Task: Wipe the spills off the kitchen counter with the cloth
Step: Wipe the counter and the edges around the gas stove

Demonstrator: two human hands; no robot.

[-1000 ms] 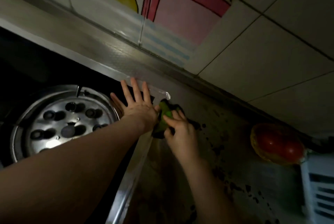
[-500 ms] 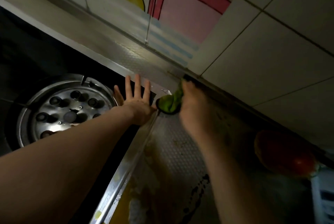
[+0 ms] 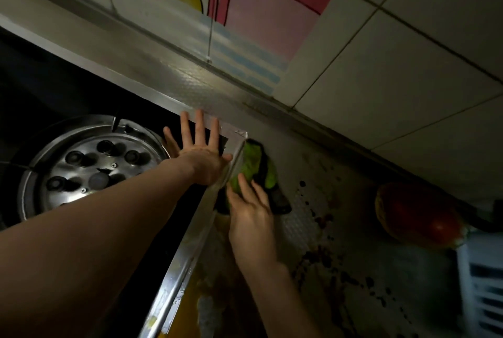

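The right hand has drawn the green cloth back from the far wall, nearer along the stove's metal rim. Its straight fingers press the cloth onto the counter. The left hand lies spread on the dark stove top. Open counter runs right, dotted with many dark spills, to one red round thing. One burner sits left.

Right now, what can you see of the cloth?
The cloth is green with dark patches, soft and crumpled, lying bunched on the metal counter against the stove's raised rim, near its back corner. The right hand presses on its near end with straight fingers. Dark spill spots lie to its right.
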